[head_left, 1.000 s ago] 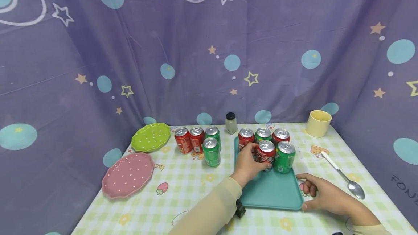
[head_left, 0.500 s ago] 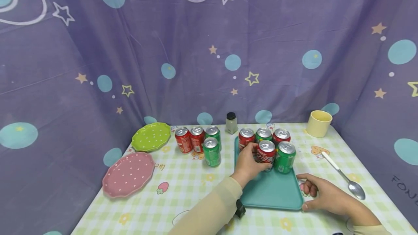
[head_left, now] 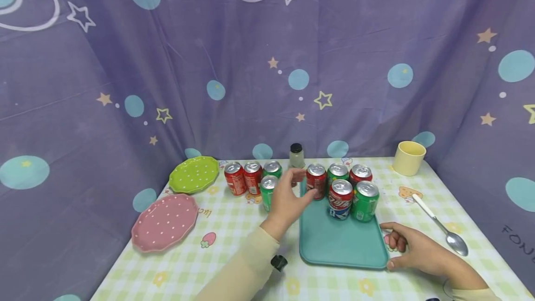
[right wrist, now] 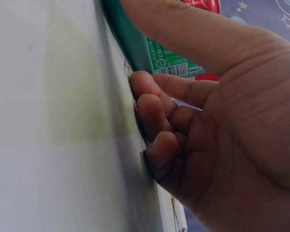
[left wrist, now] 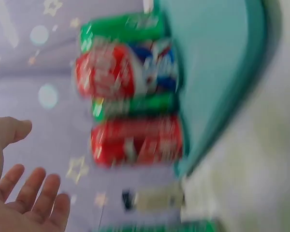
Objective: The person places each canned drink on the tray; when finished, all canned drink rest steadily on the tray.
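Note:
A teal tray [head_left: 342,245] holds several soda cans at its far end: a back row with a red can [head_left: 316,181] at its left, and in front a red-and-blue can [head_left: 340,199] and a green can [head_left: 365,201]. My left hand [head_left: 288,196] hovers open, fingers spread, just left of the tray. It is between that red can and a loose green can [head_left: 267,189], which it partly hides. The blurred left wrist view shows the open palm [left wrist: 24,193] apart from the cans [left wrist: 135,140]. My right hand [head_left: 411,247] rests against the tray's front right corner [right wrist: 130,43], its fingers loosely curled on the table.
Two red cans [head_left: 243,179] and another green can [head_left: 272,169] stand left of the tray. A small black-capped bottle [head_left: 296,154] stands behind. Green plate [head_left: 194,174] and pink plate [head_left: 164,222] lie at the left. A yellow cup [head_left: 408,158] and a spoon [head_left: 439,224] are at the right.
My left hand has let go of the red-and-blue can on the tray and moved left, off the tray, toward the loose cans. The right hand has stayed put.

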A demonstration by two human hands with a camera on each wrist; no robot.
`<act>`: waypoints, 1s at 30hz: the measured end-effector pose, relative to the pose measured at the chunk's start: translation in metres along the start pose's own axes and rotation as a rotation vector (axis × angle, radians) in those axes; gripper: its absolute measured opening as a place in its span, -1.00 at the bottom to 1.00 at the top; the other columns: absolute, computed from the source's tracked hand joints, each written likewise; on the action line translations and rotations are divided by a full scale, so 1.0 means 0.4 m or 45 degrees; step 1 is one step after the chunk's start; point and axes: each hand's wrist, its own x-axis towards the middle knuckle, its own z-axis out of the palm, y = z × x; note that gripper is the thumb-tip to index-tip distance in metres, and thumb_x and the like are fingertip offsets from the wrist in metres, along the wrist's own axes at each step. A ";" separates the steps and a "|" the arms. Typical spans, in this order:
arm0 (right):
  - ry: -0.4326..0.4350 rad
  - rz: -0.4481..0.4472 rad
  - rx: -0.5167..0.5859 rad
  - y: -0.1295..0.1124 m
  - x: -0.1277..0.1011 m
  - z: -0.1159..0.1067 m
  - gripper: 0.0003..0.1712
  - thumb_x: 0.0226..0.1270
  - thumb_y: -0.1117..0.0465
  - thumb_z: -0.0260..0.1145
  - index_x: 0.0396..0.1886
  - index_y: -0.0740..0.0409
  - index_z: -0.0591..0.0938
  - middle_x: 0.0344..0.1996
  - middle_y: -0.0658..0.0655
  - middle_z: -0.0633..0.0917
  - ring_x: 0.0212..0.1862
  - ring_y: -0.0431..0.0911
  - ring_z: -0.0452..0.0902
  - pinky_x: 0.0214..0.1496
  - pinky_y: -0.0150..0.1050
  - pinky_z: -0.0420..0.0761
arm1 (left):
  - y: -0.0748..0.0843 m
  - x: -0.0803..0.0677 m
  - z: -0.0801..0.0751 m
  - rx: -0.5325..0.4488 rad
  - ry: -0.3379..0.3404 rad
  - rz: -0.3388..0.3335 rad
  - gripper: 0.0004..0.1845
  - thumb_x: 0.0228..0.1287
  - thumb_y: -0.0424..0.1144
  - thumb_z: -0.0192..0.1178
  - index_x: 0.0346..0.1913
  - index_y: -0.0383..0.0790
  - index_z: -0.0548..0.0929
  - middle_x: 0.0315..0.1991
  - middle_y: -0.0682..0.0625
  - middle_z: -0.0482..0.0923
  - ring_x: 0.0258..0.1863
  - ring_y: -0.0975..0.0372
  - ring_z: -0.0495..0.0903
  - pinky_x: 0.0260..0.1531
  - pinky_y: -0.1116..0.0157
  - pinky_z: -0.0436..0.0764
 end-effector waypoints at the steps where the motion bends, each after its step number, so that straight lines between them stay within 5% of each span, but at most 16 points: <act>1: 0.001 -0.003 -0.004 -0.001 0.000 0.000 0.13 -0.02 0.05 0.73 0.46 0.43 0.36 -0.21 0.12 0.55 -0.25 -0.18 0.46 -0.27 -0.31 0.52 | -0.007 0.002 -0.027 0.032 0.056 0.026 -0.44 0.18 -0.21 0.58 0.21 -0.11 0.60 0.09 0.02 0.65 0.07 0.15 0.64 0.11 0.13 0.64; 6: -0.004 -0.011 0.002 0.001 0.000 -0.001 0.12 0.00 0.06 0.73 0.45 0.44 0.36 -0.22 0.13 0.55 -0.26 -0.18 0.46 -0.28 -0.31 0.51 | -0.068 0.003 -0.143 0.162 0.217 0.031 -0.38 0.16 -0.14 0.59 0.24 -0.16 0.57 0.09 -0.10 0.59 0.09 -0.06 0.57 0.10 0.02 0.57; 11: -0.007 -0.021 0.008 0.008 0.002 0.001 0.12 0.00 0.06 0.73 0.46 0.45 0.36 -0.21 0.13 0.55 -0.26 -0.19 0.46 -0.27 -0.31 0.52 | -0.130 -0.007 -0.198 0.250 0.144 -0.148 -0.14 0.12 -0.03 0.63 0.40 -0.22 0.41 0.19 -0.17 0.54 0.20 -0.10 0.53 0.20 -0.03 0.53; 21: -0.030 0.025 0.045 0.013 -0.007 0.003 0.13 0.01 0.11 0.72 0.47 0.46 0.33 -0.22 0.14 0.54 -0.27 -0.18 0.44 -0.30 -0.30 0.51 | -0.212 -0.028 -0.182 0.190 -0.186 -0.384 -0.08 0.06 0.00 0.66 0.42 -0.11 0.37 0.20 -0.08 0.55 0.15 0.04 0.62 0.18 0.06 0.62; 30: -0.037 0.040 0.059 0.012 0.000 0.000 0.15 0.01 0.13 0.73 0.49 0.46 0.31 -0.22 0.15 0.54 -0.26 -0.16 0.45 -0.30 -0.29 0.52 | -0.251 -0.033 -0.175 0.131 -0.229 -0.338 -0.21 0.07 -0.22 0.64 0.34 -0.12 0.45 0.17 -0.07 0.61 0.13 0.08 0.63 0.18 0.06 0.63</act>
